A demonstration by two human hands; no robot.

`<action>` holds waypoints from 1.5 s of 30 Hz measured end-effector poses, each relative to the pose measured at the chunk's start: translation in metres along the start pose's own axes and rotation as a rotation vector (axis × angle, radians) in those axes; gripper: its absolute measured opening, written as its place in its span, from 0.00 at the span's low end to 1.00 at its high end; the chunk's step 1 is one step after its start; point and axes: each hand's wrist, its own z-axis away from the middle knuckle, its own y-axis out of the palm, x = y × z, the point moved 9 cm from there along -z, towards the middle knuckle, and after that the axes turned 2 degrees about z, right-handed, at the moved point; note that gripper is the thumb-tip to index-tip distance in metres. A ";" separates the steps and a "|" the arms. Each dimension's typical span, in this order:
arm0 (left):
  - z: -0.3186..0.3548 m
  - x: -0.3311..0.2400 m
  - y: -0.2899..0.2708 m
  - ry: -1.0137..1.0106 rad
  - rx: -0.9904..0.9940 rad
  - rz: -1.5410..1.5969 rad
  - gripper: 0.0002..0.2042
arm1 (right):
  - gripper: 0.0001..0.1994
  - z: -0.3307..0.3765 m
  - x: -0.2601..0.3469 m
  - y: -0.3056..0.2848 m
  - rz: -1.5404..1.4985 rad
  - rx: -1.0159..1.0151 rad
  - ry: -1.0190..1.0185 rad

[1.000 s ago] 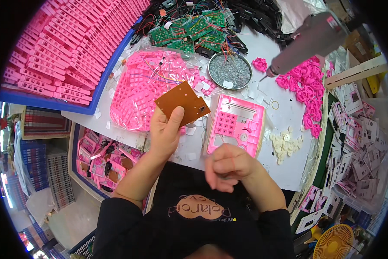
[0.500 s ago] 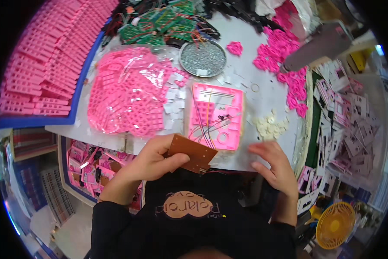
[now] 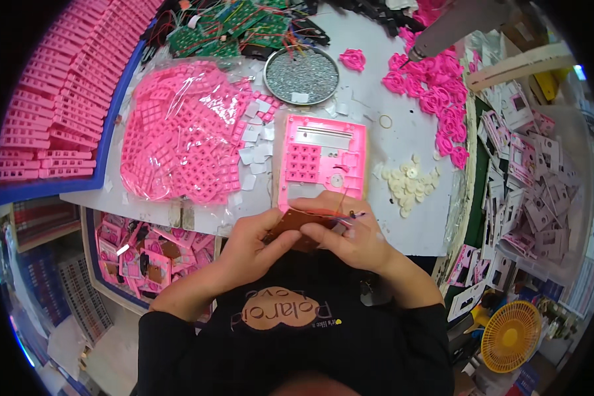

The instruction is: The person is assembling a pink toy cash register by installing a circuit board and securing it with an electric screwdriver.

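A brown circuit board (image 3: pixel 289 223) is tilted up near the table's front edge, in front of my body. My left hand (image 3: pixel 252 243) grips its left side, thumb on the near face. My right hand (image 3: pixel 355 239) is closed on its right side, with several thin coloured wires (image 3: pixel 351 216) bunched at its fingers. Just beyond my hands lies an open pink plastic housing (image 3: pixel 359 149), with a pink keypad piece (image 3: pixel 303 162) and a round part inside. My fingers cover the housing's near edge.
A bag of pink keypads (image 3: pixel 178 132) lies left, beside a blue crate (image 3: pixel 105 155) of pink parts. Behind stand a dish of screws (image 3: pixel 301 74) and green circuit boards (image 3: pixel 264 33). Cream discs (image 3: pixel 409 185) and pink rings (image 3: pixel 435 99) lie right, below an electric screwdriver (image 3: pixel 442 32).
My right hand has moved left from the cream discs and taken hold of the board and wires. The wires have left the pink housing. The board has tilted, and the view has shifted slightly.
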 end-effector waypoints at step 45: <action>-0.045 -0.028 0.000 0.436 0.020 -1.328 0.35 | 0.29 -0.037 -0.006 0.002 1.428 -0.059 -0.301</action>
